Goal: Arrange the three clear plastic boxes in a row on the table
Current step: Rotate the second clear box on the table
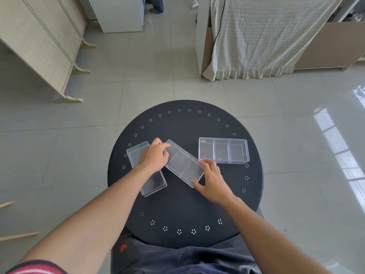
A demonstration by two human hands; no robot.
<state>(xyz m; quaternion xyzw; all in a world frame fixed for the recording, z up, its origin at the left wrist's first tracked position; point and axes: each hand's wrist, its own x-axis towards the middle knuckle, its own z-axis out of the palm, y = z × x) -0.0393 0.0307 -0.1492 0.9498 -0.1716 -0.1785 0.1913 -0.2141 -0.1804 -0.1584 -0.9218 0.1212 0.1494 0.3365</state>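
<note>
Three clear plastic boxes lie on a round dark table point(185, 210). The left box point(152, 182) lies lengthwise, partly under my left forearm. The middle box point(184, 167) sits askew, slanting from upper left to lower right. My left hand point(155, 155) grips its far left end, and my right hand point(212, 179) holds its near right corner with thumb and fingers. The right box point(223, 150), with inner dividers, rests crosswise and untouched at the table's right.
The table is ringed with small white flower marks. My dark trousers point(177, 258) are below its near edge. Around it is pale tiled floor, with a wooden cabinet point(39, 42) at far left and a cloth-draped bed frame point(256, 36) at far right.
</note>
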